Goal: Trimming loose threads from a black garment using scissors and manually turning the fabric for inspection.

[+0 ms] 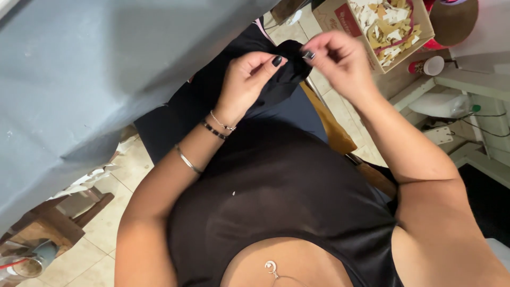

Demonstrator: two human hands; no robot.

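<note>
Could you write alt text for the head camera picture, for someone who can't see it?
Seen from above, a seated person's left hand and right hand pinch a small piece of black fabric between them. A grey cloth-covered surface fills the left; a cardboard box of paper scraps sits on the tiled floor beyond.

One head-worn view looks steeply down, close over the chest and lap; grey table at ten o'clock, cardboard box at one.

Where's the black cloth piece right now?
In the head view, the black cloth piece sits upper centre, pinched between the left hand and the right hand, just left of the cardboard box of scraps.
</note>
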